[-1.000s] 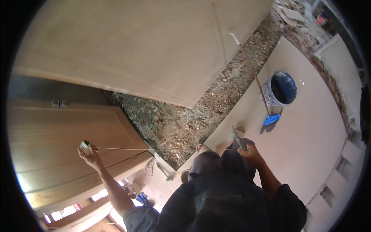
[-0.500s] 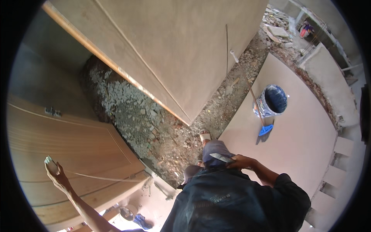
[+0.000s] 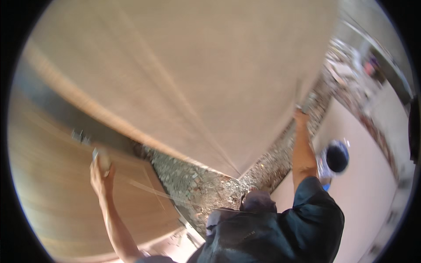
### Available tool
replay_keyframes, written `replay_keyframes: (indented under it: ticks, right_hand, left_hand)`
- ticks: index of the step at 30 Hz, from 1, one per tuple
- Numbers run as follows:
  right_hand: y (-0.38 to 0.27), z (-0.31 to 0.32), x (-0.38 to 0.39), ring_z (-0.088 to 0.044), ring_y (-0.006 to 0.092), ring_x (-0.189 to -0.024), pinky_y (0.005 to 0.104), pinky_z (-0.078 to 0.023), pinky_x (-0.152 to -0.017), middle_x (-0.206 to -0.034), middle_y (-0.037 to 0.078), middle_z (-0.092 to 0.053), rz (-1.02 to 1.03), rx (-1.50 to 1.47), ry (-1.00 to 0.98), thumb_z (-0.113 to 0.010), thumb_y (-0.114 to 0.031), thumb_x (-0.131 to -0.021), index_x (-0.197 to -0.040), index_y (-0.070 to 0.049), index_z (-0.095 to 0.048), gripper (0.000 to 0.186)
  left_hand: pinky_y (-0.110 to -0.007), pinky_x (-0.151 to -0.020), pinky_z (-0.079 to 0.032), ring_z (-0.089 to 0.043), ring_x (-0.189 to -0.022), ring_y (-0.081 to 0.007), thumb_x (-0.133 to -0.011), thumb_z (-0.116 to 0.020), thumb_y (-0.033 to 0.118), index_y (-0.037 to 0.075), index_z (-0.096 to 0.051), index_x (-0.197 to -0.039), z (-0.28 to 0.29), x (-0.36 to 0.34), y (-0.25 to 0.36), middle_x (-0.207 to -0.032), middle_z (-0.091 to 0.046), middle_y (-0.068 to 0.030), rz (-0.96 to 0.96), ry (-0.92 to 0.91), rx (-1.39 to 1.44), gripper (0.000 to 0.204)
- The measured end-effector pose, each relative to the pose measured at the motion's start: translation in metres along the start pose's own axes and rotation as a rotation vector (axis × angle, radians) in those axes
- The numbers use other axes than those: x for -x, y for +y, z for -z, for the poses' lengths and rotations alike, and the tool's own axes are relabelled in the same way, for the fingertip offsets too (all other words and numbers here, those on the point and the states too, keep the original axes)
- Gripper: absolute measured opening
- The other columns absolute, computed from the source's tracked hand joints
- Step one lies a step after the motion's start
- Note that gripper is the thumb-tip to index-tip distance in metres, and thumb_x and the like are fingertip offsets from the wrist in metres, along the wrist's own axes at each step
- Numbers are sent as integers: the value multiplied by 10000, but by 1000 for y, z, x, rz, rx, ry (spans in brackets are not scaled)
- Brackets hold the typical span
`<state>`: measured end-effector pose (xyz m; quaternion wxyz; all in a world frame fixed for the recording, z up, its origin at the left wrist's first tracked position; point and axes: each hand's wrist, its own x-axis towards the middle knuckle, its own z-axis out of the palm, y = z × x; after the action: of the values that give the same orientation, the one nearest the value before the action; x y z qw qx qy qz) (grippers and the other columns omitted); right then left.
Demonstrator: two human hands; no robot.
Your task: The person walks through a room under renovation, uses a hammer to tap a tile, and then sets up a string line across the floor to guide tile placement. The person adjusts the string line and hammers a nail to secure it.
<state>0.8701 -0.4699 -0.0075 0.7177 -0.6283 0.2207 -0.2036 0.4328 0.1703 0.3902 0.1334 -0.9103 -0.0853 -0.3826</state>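
Note:
My left hand (image 3: 101, 179) is raised in front of the wooden door at the left. Its fingers are wrapped round a pale, rounded roll (image 3: 104, 161), apparently of tape. A thin pale strip (image 3: 164, 195) stretches from near that side toward the front of my body; motion blur hides where it joins. On the other side, my right arm reaches forward along the beige wall (image 3: 245, 87). My right hand (image 3: 301, 115) is closed on a putty knife (image 3: 308, 101), whose grey blade is smeared by motion near the wall's right edge.
The wall's corner juts toward me. Rubble (image 3: 184, 184) covers the ground below it. At right, a paint-smeared bucket (image 3: 337, 157) stands on a pale slab (image 3: 368, 197), partly behind my right arm. The wooden door (image 3: 57, 175) has a metal lock fitting (image 3: 81, 136).
My right hand has swung from my lap up and forward to the wall with the putty knife. My left hand has risen with the roll. The view has shifted, with more wall showing.

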Motion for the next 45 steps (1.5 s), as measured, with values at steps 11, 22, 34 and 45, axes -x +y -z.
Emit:
replay_keyframes:
  ticks: [11, 22, 34, 45]
  right_hand:
    - [-58, 18, 109, -579, 162, -799, 288, -467, -670, -936, 78, -642, 257, 384, -41, -650, -277, -884, -1141, 36, -609, 407]
    - [-202, 69, 451, -410, 84, -582, 240, -331, -518, -673, -5, -473, 319, 351, -81, -616, -223, -896, -795, -64, -538, 203]
    - [-196, -111, 628, -485, 68, -614, 215, -390, -546, -711, 5, -571, -52, 538, -788, -735, -96, -752, -918, -7, -649, 208]
    - [-98, -292, 631, -584, 137, -699, 319, -471, -678, -722, 79, -645, -239, 800, -1231, -781, -343, -721, -902, 16, -675, 415]
  left_hand:
    - [-412, -691, -508, -593, -805, -318, -678, -777, 188, 95, -461, -1288, -64, 38, -44, -905, -547, -133, 65, -178, 105, 693]
    - [-441, -747, -491, -585, -882, -373, -739, -740, 229, 88, -431, -1307, -208, 108, -142, -976, -560, -164, 107, -367, 497, 663]
    - [-429, -710, -541, -604, -818, -320, -726, -739, 267, 156, -426, -1310, -243, 68, -134, -945, -542, -133, -174, -443, 679, 671]
    - [-405, -652, -592, -615, -746, -257, -747, -755, 276, 111, -429, -1323, -279, 76, -122, -885, -554, -108, -79, -404, 833, 682]
